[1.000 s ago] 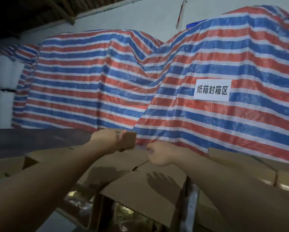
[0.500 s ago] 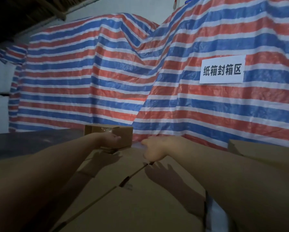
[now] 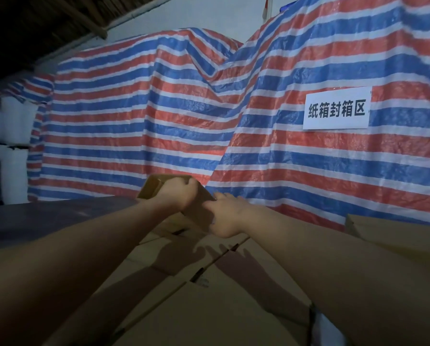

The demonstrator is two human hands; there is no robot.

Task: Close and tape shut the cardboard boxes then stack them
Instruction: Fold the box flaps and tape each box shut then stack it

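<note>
- Striped tarpaulin (image 3: 139, 116) in red, white and blue hangs across the whole back of this dim room, with a white paper sign (image 3: 336, 108) pinned to it on my right, and a dark table top (image 3: 46, 221) runs off to my left.
- The large cardboard box (image 3: 184, 295) lies right under my forearms, flaps folded down and meeting along a centre seam that runs away from me; I see no tape laid along the near stretch of it.
- My left hand (image 3: 177, 196) curls its fingers over a tan block-shaped thing (image 3: 156, 187), tilted, at the box's far end; I judge it to be the tape roll or dispenser, held there to start a strip at that edge.
- My right hand (image 3: 225, 216) sits just beside it, touching the left, fingers bent down against the far end of the seam; whether they pinch a tape end I cannot tell, though pinning the start would make sense.
- The far edge of the box lies close to the tarpaulin, so there is little room beyond; the open run is back toward me along the seam.
- Another cardboard box (image 3: 393, 231) sits at my right, well apart from my hands.
</note>
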